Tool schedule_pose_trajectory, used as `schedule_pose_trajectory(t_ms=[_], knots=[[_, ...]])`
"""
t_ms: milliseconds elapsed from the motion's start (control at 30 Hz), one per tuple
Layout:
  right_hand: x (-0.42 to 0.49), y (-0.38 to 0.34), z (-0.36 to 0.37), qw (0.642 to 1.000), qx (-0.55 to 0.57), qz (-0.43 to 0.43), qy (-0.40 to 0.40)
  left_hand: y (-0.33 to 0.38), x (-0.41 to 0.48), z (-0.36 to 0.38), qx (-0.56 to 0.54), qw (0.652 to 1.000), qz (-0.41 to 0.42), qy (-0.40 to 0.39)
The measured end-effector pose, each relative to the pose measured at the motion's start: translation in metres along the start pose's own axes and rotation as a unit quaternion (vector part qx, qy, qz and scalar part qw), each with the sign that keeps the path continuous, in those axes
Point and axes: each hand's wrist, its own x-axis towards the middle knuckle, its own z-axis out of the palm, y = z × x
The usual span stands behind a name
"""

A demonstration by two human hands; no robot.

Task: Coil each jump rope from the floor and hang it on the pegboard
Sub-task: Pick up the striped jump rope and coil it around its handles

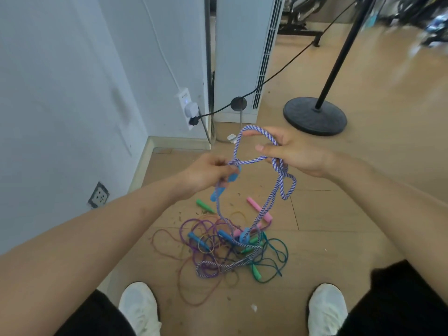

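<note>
The blue-and-white striped rope (pixel 249 160) is held up in the air straight above the pile of ropes (pixel 230 248), its lower length trailing down into that pile. The left hand (pixel 206 175), above the pile's left side, is clenched around the rope together with a blue handle (pixel 215 194). The right hand (pixel 295 154), above the pile's right side, grips a loop of the rope, with more loops hanging beneath it. A green handle (pixel 204 206) and a pink handle (pixel 259 208) lie at the pile's far edge. Two white shoes (pixel 139 306) flank the pile's near side on the wooden floor (pixel 363 202). A black stand base (pixel 315 116) sits well beyond the pile.
</note>
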Motion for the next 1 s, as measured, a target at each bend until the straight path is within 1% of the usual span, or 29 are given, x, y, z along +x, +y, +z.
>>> schedule_pose_trajectory(t_ms=[67, 133, 233, 333, 400, 433, 500, 567, 633, 700, 767, 867, 900, 933, 967, 1000], knots=[[0.001, 0.01, -0.003, 0.999, -0.021, 0.029, -0.006, 0.01, 0.0, -0.01, -0.031, 0.999, -0.019, 0.031], [0.002, 0.017, -0.003, 0.997, -0.052, 0.052, -0.02, 0.019, -0.002, -0.022, -0.024, 0.999, -0.021, 0.04], [0.003, 0.023, 0.003, 0.992, -0.113, 0.061, -0.016, 0.028, -0.009, -0.035, -0.048, 0.998, 0.037, 0.031], [0.005, 0.024, 0.007, 0.987, -0.141, 0.074, -0.002, 0.035, -0.013, -0.04, -0.147, 0.983, 0.093, 0.062], [0.009, 0.025, 0.009, 0.989, -0.124, 0.083, 0.014, 0.038, -0.015, -0.041, -0.178, 0.975, 0.11, 0.069], [0.012, 0.025, 0.011, 0.99, -0.11, 0.088, 0.029, 0.039, -0.016, -0.041, -0.162, 0.978, 0.115, 0.063], [0.016, 0.021, 0.016, 0.992, -0.065, 0.096, 0.05, 0.041, -0.021, -0.038, -0.089, 0.988, 0.119, 0.047], [0.019, 0.018, 0.02, 0.995, 0.011, 0.091, 0.031, 0.043, -0.026, -0.037, -0.053, 0.992, 0.112, 0.034], [0.02, 0.014, 0.023, 0.993, 0.081, 0.083, 0.015, 0.047, -0.029, -0.038, -0.052, 0.992, 0.108, 0.036], [0.019, 0.011, 0.026, 0.991, 0.088, 0.1, 0.024, 0.048, -0.028, -0.043, -0.082, 0.99, 0.105, 0.05], [0.017, 0.013, 0.03, 0.989, 0.068, 0.131, 0.02, 0.048, -0.027, -0.048, -0.175, 0.977, 0.095, 0.075], [0.015, 0.019, 0.035, 0.981, 0.066, 0.184, 0.003, 0.045, -0.023, -0.053, -0.325, 0.931, 0.063, 0.157], [0.015, 0.019, 0.036, 0.977, 0.087, 0.197, 0.006, 0.043, -0.022, -0.054, -0.34, 0.92, 0.051, 0.186], [0.015, 0.018, 0.036, 0.972, 0.12, 0.204, 0.009, 0.04, -0.022, -0.054, -0.327, 0.922, 0.042, 0.204], [0.016, 0.015, 0.035, 0.966, 0.157, 0.204, 0.008, 0.037, -0.022, -0.052, -0.289, 0.933, 0.034, 0.209], [0.016, 0.012, 0.033, 0.961, 0.19, 0.2, 0.001, 0.034, -0.024, -0.048, -0.241, 0.95, 0.026, 0.197]])
